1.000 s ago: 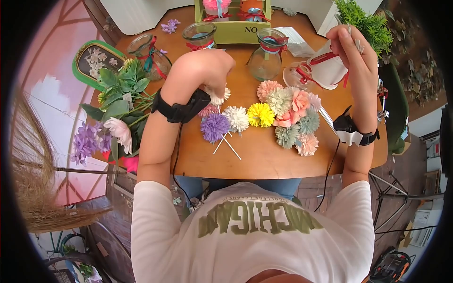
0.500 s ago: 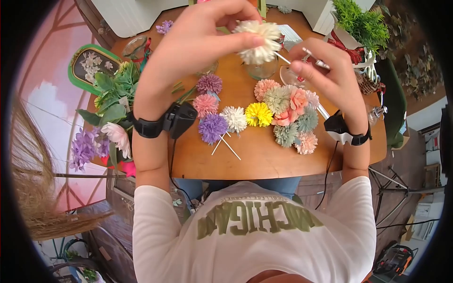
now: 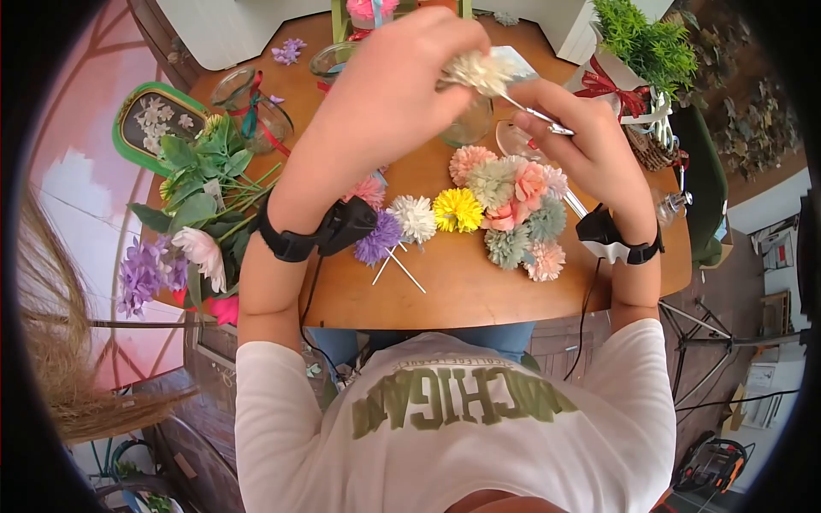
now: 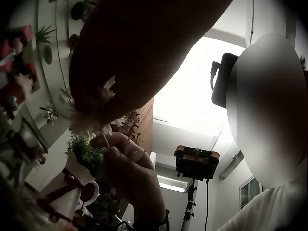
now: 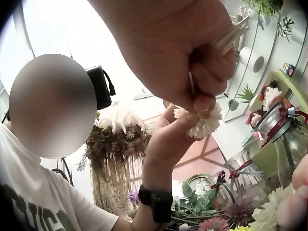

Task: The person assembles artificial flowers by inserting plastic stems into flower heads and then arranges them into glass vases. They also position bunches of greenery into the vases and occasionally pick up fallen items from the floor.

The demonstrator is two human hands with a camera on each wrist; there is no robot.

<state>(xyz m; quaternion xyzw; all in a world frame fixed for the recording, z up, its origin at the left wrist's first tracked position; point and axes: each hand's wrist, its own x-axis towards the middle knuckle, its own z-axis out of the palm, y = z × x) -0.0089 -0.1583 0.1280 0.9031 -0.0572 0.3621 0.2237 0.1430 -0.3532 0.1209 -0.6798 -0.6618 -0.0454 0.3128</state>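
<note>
I can see the left hand (image 3: 410, 81), near the top middle of the head view, pinching a fluffy cream cloth flower (image 3: 481, 72). I can't see most of its fingertips there, because the flower and the back of the hand cover them. The right hand (image 3: 586, 132), just to the right, pinches the flower's thin white stem (image 3: 523, 106) between thumb and finger. In the right wrist view, its curled fingers also hold a few thin pale sticks (image 5: 233, 38) near the top right; I can't count them. The left wrist view is so dark that the left hand is almost a black shape, and the flower is blurry at the middle left. Back in the head view, a round clear glass jar (image 3: 469, 126) is partly hidden under the hands. The left arm covers some of a fluffy pink flower (image 3: 368, 190) on the shiny brown wooden table (image 3: 410, 295). A pink doll-like thing (image 3: 371, 10) is cut off by the top edge, so I can't tell its whole shape.
</note>
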